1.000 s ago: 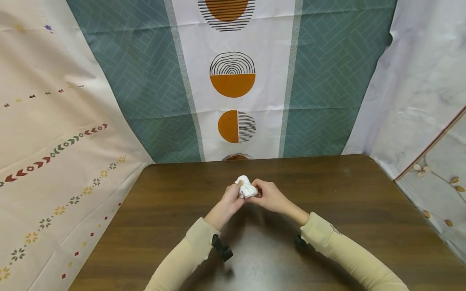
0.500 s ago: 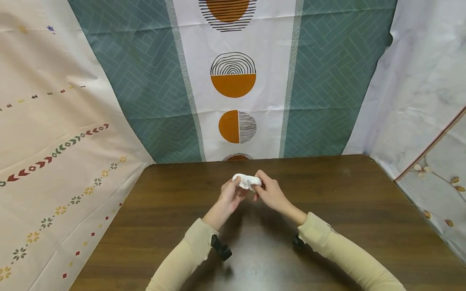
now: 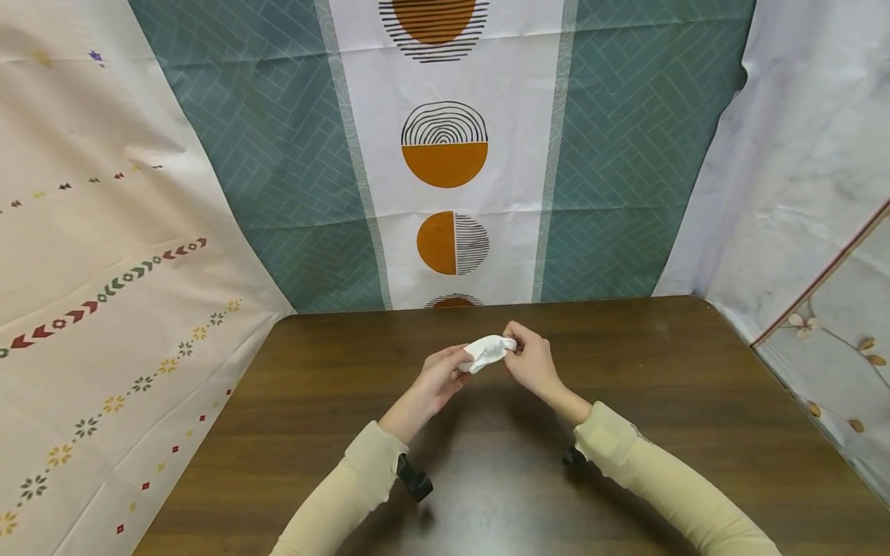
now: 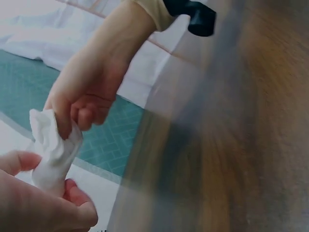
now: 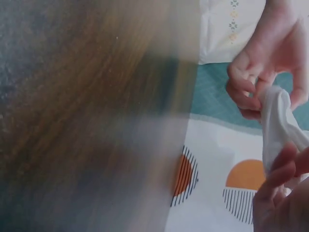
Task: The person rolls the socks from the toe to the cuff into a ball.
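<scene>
A small bunched white cloth (image 3: pixel 487 351), soft and sock-like, is held above the table between both hands. My left hand (image 3: pixel 435 378) pinches its left end between thumb and fingers. On the other end, my right hand (image 3: pixel 534 366) grips with curled fingers. The left wrist view has the cloth (image 4: pixel 52 152) folded, with a right-hand finger tucked against or into its upper part; which of these I cannot tell. In the right wrist view the cloth (image 5: pixel 276 125) stretches between the left hand (image 5: pixel 273 55) and the right hand (image 5: pixel 282 198), partly covered by fingers.
A dark brown wooden table (image 3: pixel 313 432) lies beneath the hands. Behind it hangs a green and white patterned curtain (image 3: pixel 612 154). Cream fabric (image 3: pixel 104 309) with small motifs borders the left side, and a marbled sheet (image 3: pixel 820 232) the right. Black wrist mounts (image 3: pixel 415 479) hang below the sleeves.
The white cloth has gone from a compact bundle to a longer, stretched shape. My right hand has shifted slightly right and up, drawing its end away from the left hand.
</scene>
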`<state>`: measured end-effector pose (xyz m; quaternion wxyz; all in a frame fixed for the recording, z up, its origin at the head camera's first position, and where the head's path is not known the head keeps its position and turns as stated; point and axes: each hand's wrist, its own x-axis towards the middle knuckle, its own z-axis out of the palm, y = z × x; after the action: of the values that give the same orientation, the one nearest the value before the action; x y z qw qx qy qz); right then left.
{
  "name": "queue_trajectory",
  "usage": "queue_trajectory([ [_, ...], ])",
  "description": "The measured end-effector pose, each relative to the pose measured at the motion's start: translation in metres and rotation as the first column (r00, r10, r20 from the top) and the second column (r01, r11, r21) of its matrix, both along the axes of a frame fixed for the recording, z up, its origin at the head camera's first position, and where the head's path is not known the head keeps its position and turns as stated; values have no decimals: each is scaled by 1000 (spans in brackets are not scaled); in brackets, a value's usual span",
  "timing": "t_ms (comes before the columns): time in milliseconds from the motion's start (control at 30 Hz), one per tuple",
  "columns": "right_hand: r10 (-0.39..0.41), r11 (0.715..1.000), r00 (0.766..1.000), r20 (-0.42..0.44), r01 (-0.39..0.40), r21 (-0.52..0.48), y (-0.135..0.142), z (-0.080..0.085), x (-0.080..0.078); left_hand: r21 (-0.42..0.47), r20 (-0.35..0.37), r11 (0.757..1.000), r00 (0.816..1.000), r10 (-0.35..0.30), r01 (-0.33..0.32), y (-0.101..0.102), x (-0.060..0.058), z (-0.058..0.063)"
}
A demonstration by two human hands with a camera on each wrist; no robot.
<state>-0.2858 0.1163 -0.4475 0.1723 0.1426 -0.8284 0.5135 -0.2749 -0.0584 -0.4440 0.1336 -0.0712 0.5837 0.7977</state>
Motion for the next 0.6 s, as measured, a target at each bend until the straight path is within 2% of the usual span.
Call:
queue_trajectory([
  [100,-76,997,996,-53,77,18,3,-2,-3,-85,10,991,995,-104,104,1,3,-4],
  [200,-104,994,992,-77,106,23,3,-5,-4,-144,29,970,981,-192,194,3,7,-7],
  [400,-68,995,994,-82,74,68,2,-5,-1,-216,48,914,938,-342,344,3,10,-4],
  [500,-45,993,995,-85,54,109,0,-4,0,-240,40,894,924,-380,378,2,9,-2],
  [600,0,989,997,-82,12,146,-1,-5,3,-226,28,887,913,-406,402,1,9,0],
])
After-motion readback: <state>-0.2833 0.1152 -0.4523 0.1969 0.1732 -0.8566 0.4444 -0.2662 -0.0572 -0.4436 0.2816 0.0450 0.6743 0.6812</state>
